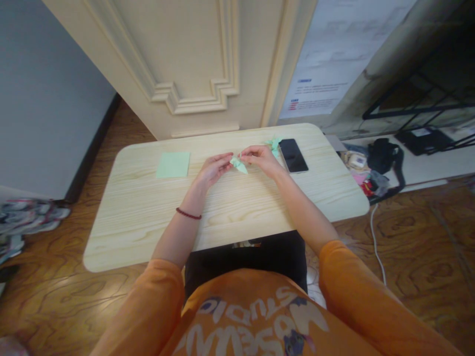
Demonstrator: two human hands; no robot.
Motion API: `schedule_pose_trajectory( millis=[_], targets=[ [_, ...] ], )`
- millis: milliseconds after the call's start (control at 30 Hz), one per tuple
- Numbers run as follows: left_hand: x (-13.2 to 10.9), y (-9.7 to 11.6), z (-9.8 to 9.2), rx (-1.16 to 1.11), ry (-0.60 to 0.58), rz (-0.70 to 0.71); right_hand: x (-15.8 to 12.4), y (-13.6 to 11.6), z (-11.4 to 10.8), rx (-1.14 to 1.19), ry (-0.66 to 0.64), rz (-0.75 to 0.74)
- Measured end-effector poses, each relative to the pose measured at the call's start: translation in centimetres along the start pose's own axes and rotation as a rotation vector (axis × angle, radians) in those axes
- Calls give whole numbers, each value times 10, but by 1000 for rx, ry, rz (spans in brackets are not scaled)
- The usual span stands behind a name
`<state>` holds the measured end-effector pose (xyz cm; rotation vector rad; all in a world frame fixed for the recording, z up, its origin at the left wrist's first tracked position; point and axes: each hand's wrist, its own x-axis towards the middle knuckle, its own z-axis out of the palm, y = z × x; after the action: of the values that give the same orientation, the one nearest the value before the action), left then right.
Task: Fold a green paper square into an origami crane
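Green paper (238,165) pinched in fingers of left hand (213,170) and right hand (261,159); paper crane (273,146), phone (293,155) just beyond right hand

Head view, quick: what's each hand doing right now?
Left hand: closed, pinching the folded mint-green paper.
Right hand: closed, pinching the same paper.

The left forearm (178,237) and right forearm (304,212) angle in from the bottom of the frame, converging at centre! Orange sleeves (148,306) cover the upper arms. The left hand (213,169) sits just left of centre, its wrist (193,198) bent and its fingers (222,161) reaching right. The right hand (261,159) comes in close beside it, back up, with its fingertips (245,155) drawn together and pointing left. The hands are near each other, raised in front of the body!
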<state>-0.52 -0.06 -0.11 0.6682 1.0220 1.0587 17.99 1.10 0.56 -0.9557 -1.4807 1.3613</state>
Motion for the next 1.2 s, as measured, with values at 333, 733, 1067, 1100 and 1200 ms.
schedule_pose_trajectory(
  millis=[333,733,1067,1100,1200],
  targets=[
    [2,-7,2,135,70,257,4,-1,-7,-227,266,-106],
    [14,-22,-15,874,101,586,9,6,-60,-928,629,-121],
    [9,-17,-13,987,155,602,6,11,-57,-1039,565,-71],
    [9,-17,-13,987,155,601,6,10,-58,-1042,547,-59],
    [10,-17,-13,989,151,601,6,10,-59,-1067,519,-20]
  ],
)
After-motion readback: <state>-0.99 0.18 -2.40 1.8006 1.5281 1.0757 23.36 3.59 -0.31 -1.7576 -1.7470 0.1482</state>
